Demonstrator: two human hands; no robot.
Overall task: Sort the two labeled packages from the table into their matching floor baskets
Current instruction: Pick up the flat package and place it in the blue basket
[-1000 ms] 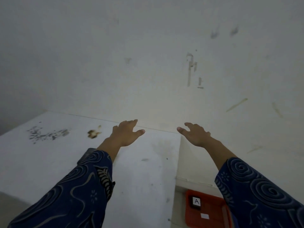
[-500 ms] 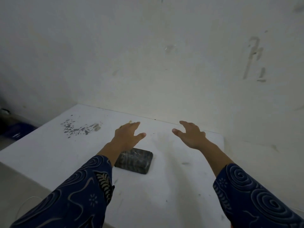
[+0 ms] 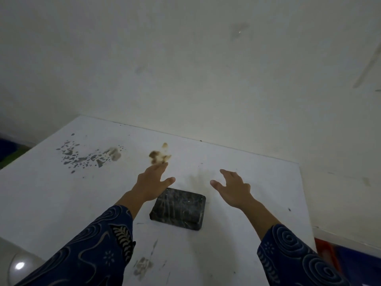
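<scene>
A dark, marbled rectangular package [image 3: 179, 208] lies flat on the white table [image 3: 61, 199]; no label shows on its top. My left hand [image 3: 151, 182] hovers open just left of and beyond it, fingers spread. My right hand [image 3: 232, 188] hovers open to the package's right, palm down. Neither hand touches the package. A sliver of the red basket [image 3: 327, 255] shows on the floor past the table's right edge, mostly hidden by my right sleeve.
The table stands against a white wall [image 3: 206, 69]. Its top has grey chipped patches [image 3: 82, 157] at the far left and a brown stain [image 3: 158, 156] beyond my left hand. Something blue [image 3: 358, 265] lies on the floor at lower right.
The view has swung left and down from the red basket labelled A to the table. The dark package came into sight and now lies between my two open hands.
</scene>
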